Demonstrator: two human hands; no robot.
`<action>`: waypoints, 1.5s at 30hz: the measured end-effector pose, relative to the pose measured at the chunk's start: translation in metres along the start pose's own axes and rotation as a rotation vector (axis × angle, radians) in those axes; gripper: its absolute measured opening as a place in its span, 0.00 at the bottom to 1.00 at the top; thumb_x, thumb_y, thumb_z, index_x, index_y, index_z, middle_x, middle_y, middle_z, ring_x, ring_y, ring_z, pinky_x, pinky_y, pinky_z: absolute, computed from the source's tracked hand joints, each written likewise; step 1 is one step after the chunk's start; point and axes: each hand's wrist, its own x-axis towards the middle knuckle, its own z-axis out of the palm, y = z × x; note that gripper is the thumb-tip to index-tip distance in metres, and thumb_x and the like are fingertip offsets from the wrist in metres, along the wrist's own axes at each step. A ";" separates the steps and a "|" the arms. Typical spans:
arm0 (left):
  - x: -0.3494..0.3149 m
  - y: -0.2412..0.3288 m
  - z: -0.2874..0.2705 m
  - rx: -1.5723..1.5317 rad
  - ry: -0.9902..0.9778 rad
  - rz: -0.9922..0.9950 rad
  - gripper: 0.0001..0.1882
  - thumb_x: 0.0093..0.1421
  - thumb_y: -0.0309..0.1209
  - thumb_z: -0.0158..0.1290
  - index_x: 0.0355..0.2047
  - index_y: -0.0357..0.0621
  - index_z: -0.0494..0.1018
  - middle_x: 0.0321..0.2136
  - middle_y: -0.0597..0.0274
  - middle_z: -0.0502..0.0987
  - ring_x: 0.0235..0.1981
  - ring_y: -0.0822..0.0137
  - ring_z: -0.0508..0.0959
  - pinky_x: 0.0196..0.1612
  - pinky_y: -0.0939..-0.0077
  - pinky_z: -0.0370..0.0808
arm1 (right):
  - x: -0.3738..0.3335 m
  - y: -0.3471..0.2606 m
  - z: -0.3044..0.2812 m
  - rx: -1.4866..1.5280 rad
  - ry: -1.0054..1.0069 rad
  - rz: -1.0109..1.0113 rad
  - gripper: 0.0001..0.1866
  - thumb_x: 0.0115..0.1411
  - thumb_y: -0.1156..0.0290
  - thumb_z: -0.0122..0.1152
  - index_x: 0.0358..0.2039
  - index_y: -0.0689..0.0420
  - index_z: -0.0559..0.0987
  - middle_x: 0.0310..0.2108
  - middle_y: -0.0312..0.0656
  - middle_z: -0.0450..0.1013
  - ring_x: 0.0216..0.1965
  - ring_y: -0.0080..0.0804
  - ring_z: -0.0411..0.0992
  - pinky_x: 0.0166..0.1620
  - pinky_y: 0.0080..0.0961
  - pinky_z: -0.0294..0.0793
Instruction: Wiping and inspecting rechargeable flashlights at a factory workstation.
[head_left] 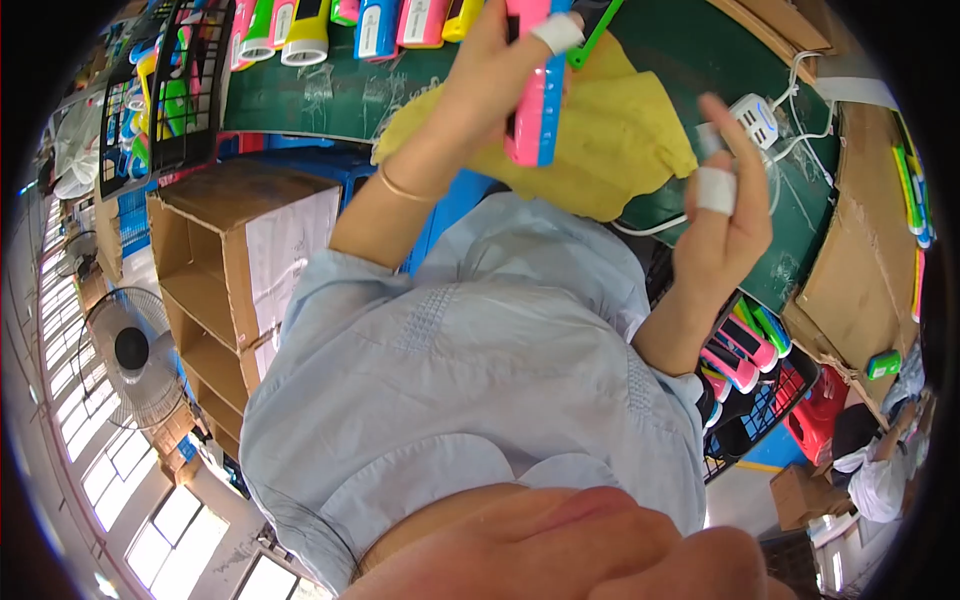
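My left hand, with white tape round its thumb, grips a pink-and-blue flashlight above a yellow cloth. Its upper end is partly hidden by my fingers and cut off by the view's edge. Just beyond the thumb shows a dark panel with a green frame; what holds it up is hidden. My right hand is raised to the right of the cloth, fingers apart and white tape on some of them. I see nothing held in it. Close beside it lies a white multi-port USB charger with cables.
Several coloured flashlights line the far edge of the green tabletop. Black baskets of flashlights stand at left and lower right. Cardboard borders the right side; a cardboard shelf box and fan are left.
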 end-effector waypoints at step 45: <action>0.371 0.117 -0.207 0.328 0.834 1.100 0.29 0.44 0.34 0.63 0.42 0.33 0.63 0.32 0.52 0.72 0.26 0.59 0.74 0.29 0.66 0.73 | 0.054 0.055 -0.056 0.375 0.297 0.341 0.15 0.60 0.74 0.49 0.45 0.69 0.71 0.32 0.43 0.70 0.23 0.20 0.65 0.21 0.10 0.60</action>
